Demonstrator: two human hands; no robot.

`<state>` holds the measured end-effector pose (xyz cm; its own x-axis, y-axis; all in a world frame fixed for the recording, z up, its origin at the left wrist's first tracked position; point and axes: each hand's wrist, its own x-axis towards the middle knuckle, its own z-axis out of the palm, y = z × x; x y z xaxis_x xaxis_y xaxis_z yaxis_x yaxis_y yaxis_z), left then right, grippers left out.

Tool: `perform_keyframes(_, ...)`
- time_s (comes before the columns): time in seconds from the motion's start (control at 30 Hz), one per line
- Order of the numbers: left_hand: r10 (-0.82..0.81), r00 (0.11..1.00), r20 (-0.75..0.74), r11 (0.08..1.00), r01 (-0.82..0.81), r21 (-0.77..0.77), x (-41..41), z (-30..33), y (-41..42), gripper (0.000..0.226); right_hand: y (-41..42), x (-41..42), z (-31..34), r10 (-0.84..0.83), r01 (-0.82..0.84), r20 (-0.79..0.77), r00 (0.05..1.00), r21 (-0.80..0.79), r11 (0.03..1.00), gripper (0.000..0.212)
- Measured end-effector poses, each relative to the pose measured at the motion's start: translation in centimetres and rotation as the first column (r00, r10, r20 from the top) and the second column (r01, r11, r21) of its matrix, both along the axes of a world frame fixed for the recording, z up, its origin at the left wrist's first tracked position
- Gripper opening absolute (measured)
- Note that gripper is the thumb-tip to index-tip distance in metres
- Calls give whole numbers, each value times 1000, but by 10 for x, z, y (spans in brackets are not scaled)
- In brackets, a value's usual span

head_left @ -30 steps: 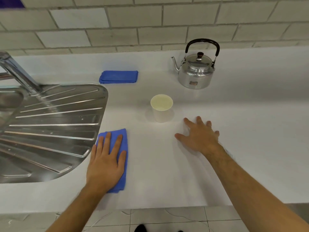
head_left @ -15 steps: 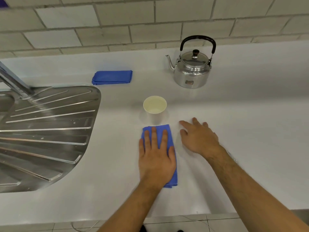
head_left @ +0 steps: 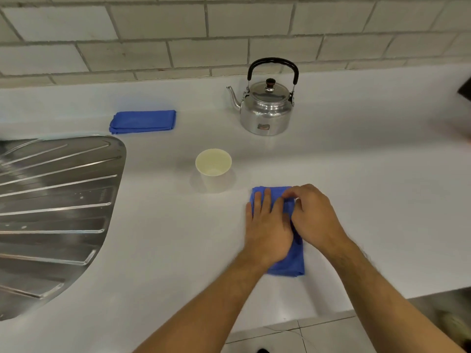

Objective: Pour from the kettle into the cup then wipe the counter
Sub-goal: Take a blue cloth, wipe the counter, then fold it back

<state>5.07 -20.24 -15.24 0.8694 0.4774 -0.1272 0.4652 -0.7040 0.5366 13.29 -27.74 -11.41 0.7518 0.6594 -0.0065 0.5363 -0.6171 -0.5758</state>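
**Q:** State the layout, largest item first.
**A:** The white desk (head_left: 369, 200) carries everything, with a steel drainboard (head_left: 58, 212) at its left. The kettle (head_left: 266, 110) stands upright at the back, well apart from both grips. The cloth (head_left: 297, 262) lies near the front edge, just right of the cup (head_left: 213, 166) and nearer the person, not touching it. A spare cloth (head_left: 142, 121) lies folded at the back left.

**Q:** Grip state?
**A:** The left grip (head_left: 267, 225) has straight fingers pressed flat on the cloth. The right grip (head_left: 316, 217) has curled fingers pinching the cloth's far right part.

**Q:** Handling?
**A:** The kettle is rigid metal and probably heavy if filled, so lift it by the black handle. The cloth is soft and limp and should slide easily on the smooth desk. Drive it with palm pressure or an edge pinch. The cup looks light and easy to tip.

**Q:** Orientation?
**A:** The kettle's spout points left. The cloth's long axis runs from the front edge toward the wall, slightly tilted.
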Motion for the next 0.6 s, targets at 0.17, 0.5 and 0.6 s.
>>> perform_keyframes(0.17, 90, 959, 268, 996, -90, -13, -64, 16, 55, 34, 16, -44, -29, 38, -16, 112, 993, -188, 982, 46)
perform_keyframes(0.5, 259, 961, -96, 926, -219, 307, -125, -24, 170, 63, 77, 10, -56, 18, 91, 266, 964, -395, 914, 65)
perform_keyframes(0.6, 252, 963, -100, 921, -208, 328, -123, -29, 172, 63, 111, 51, -53, 30, 81, 273, 962, -386, 919, 60)
